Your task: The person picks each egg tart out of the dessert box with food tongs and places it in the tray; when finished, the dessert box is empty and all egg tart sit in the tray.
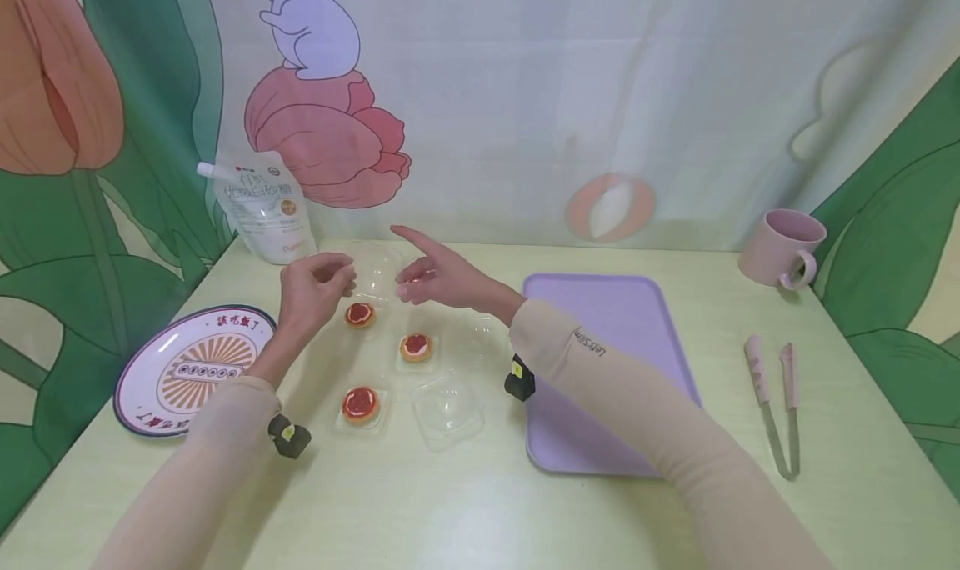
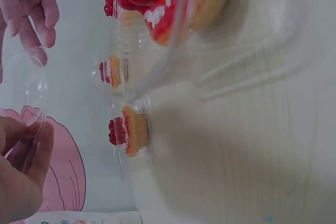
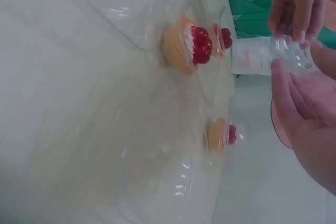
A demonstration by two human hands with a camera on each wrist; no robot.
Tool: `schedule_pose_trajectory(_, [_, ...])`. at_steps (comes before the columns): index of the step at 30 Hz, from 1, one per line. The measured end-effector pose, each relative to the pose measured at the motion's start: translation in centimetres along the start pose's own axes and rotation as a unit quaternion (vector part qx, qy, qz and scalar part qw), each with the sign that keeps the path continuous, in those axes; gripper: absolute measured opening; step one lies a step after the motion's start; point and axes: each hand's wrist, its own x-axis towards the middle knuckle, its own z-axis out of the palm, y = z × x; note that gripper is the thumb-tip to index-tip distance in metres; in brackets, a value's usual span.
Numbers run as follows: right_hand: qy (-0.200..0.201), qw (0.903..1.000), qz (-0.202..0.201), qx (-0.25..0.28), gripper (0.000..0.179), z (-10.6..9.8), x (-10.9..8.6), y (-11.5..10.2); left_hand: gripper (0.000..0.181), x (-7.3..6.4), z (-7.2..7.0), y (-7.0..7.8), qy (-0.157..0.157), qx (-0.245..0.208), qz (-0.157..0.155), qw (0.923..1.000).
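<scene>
A clear domed plastic lid point(image 1: 376, 272) is held up between both hands above the back of the table. My left hand point(image 1: 313, 288) pinches its left edge between thumb and fingers. At the opposite edge is my right hand point(image 1: 442, 277), its index finger stretched out and its thumb and other fingers holding the rim. Below sit small red-topped tarts on clear bases: one tart point(image 1: 360, 315) near the left hand, another tart point(image 1: 416, 347) in the middle, and a third tart point(image 1: 361, 405) in front. A further tart point(image 3: 223, 135) under a dome is mostly hidden by the right hand in the head view.
Another clear lid point(image 1: 447, 409) lies beside the front tart. A patterned plate point(image 1: 142, 387) and a white spouted pouch point(image 1: 262, 212) stand left. The right forearm crosses a purple tray point(image 1: 592, 303). Pink-handled tongs point(image 1: 776, 424) and a pink mug point(image 1: 776, 249) are far right.
</scene>
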Motion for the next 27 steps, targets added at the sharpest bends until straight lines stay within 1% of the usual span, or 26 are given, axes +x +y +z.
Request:
schedule_pose_trajectory(4, [0.037,0.9969,-0.026,-0.064,0.083,0.9,0.3,0.0,0.022,0.0,0.1,0.0,0.005,-0.010,-0.031,0.9995])
schedule_pose_trajectory(8, [0.062,0.9923,-0.029,-0.104,0.078,1.5,0.3,-0.1,0.023,0.0,0.1,0.0,0.002,-0.025,-0.038,0.9990])
schedule_pose_trajectory(11, [0.070,0.9905,-0.025,-0.116,0.074,1.6,0.3,-0.2,0.027,-0.1,-0.1,0.0,-0.007,-0.035,-0.037,0.9987])
schedule_pose_trajectory(15, [0.072,0.9889,-0.022,-0.128,0.070,1.6,0.3,-0.2,0.037,-0.2,-0.3,0.1,-0.026,-0.048,-0.039,0.9978])
schedule_pose_trajectory(20, [0.075,0.9868,-0.023,-0.142,0.069,1.7,0.3,-0.5,0.049,-0.4,-0.9,0.2,-0.052,-0.049,-0.034,0.9969])
schedule_pose_trajectory(25, [0.075,0.9853,-0.034,-0.150,0.068,2.0,0.4,-1.1,0.056,-0.7,-1.9,0.5,-0.080,-0.049,-0.031,0.9951])
schedule_pose_trajectory(27, [0.072,0.9846,-0.029,-0.157,0.066,2.2,0.7,-1.2,0.057,-0.8,-2.6,0.5,-0.096,-0.043,-0.030,0.9941])
